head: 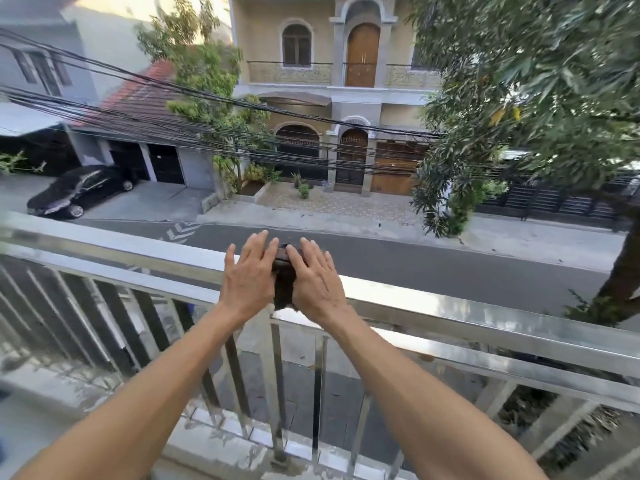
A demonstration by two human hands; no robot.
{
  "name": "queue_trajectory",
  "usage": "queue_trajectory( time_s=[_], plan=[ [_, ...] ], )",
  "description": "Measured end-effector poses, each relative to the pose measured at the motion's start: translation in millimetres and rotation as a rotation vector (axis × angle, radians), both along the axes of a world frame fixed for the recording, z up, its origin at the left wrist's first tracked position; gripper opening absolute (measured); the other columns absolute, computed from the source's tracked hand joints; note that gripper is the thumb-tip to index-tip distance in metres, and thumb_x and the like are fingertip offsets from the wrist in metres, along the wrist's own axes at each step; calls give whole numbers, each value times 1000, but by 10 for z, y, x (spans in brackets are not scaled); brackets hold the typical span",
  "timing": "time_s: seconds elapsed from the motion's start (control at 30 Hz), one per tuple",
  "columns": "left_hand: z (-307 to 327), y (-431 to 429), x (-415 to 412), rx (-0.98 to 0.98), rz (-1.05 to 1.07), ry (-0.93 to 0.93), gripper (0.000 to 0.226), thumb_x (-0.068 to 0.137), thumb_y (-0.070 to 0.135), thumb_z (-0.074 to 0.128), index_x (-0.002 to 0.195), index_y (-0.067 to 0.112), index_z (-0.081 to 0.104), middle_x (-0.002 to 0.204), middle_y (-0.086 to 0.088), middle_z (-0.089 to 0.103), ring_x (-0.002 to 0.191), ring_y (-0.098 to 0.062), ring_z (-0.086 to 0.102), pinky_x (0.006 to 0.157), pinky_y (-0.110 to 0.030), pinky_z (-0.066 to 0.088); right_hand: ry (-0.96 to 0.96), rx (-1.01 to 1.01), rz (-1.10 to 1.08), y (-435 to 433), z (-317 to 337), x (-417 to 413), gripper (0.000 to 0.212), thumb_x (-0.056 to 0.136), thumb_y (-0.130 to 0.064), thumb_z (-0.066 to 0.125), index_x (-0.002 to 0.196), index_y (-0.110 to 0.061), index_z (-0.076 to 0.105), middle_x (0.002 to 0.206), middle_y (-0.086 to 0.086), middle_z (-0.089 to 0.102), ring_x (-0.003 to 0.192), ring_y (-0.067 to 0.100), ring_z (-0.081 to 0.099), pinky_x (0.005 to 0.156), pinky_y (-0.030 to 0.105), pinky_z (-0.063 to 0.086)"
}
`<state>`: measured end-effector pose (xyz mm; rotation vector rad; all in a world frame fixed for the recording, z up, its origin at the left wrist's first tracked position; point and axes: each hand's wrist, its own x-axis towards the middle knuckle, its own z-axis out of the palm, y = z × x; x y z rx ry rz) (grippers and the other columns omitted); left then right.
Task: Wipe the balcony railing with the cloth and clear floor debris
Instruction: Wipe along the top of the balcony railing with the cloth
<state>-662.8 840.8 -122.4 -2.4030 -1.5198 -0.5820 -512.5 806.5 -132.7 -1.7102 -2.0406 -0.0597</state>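
A shiny steel balcony railing (450,306) runs across the view from upper left to lower right. A dark cloth (284,282) is draped over its top rail at the centre. My left hand (247,271) lies flat on the cloth's left side, fingers spread. My right hand (317,275) presses on its right side, fingers extended. Both hands hold the cloth against the rail; most of the cloth is hidden under them.
Vertical steel bars (277,393) stand below the rail on a tiled ledge (221,434). Beyond the railing lie a street (450,271), a parked black car (79,192), overhead cables (207,126), and a tree (536,98) at right.
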Motion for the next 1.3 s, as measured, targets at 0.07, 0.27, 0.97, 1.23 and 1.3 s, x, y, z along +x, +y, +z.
queue_trajectory(
  time_s=[0.07,0.27,0.97,1.23,1.3],
  plan=[
    [41,52,8,-278,39,-24,68,96,30,41,155,14,13,160,-6,24,149,-24,20,118,-58,14,-25,-130,-20,68,22,-60,53,93,-24,40,144,-14,35,152,11,34,144,30,24,116,47,18],
    [-160,44,254,-455,-22,-26,61,101,38,28,155,14,13,164,-5,16,151,-21,11,121,-52,5,-104,-254,-20,37,1,301,51,97,-26,32,147,-15,33,150,8,40,139,25,34,113,44,25],
    [-316,-1062,2759,-181,-647,-72,27,93,31,47,110,11,56,122,-8,63,118,-27,54,98,-44,38,-54,-12,-524,-1770,-160,2464,42,92,-11,47,133,-6,55,138,15,54,125,32,52,105,40,41],
    [-527,-817,2145,98,-753,-102,38,82,10,66,120,6,60,125,-15,65,113,-30,63,96,-40,51,-146,134,-473,-1671,-453,2018,51,78,-5,66,129,-6,58,130,16,61,121,34,56,105,44,42],
    [-534,-679,1883,133,-722,-78,45,80,10,71,122,5,58,127,-16,64,114,-31,63,96,-42,50,-171,141,-437,-1507,-450,1815,47,81,-10,64,128,-10,57,129,13,61,121,31,56,102,43,44]
  ],
)
